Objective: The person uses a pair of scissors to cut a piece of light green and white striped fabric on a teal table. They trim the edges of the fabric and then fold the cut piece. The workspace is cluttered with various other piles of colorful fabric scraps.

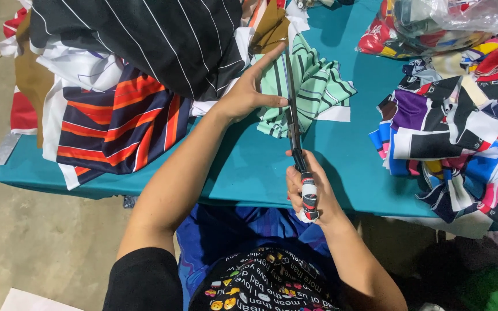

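Teal counter [341, 161], head view: the surface carries all the cloth and serves as the reference for what follows.

Item, mint-green striped fabric piece [312, 86]: lies flat near the middle of the counter, dark stripes across it, a white edge showing at its right side.

Item, left hand [249, 92]: laid flat on the left part of the striped piece, fingers extended and held together, index finger pointing toward the far edge of the counter, thumb stretched toward the blades.

Item, scissors [294, 124]: long dark blades lying over the striped piece just beside the left hand, tips pointing to the far side of the counter; the handle is wrapped in white and red tape.

Item, right hand [309, 193]: at the near edge of the counter, fingers curled closed around the taped handle.

Item, heap of striped fabric [139, 75]: on the left end of the counter, black with thin white lines on top, navy and orange bands below, part hanging over the near edge.

Item, pile of cut scraps [462, 138]: on the right end of the counter, many colours mixed.

Item, clear plastic bag [433, 23]: at the far right corner, holding more coloured cloth.
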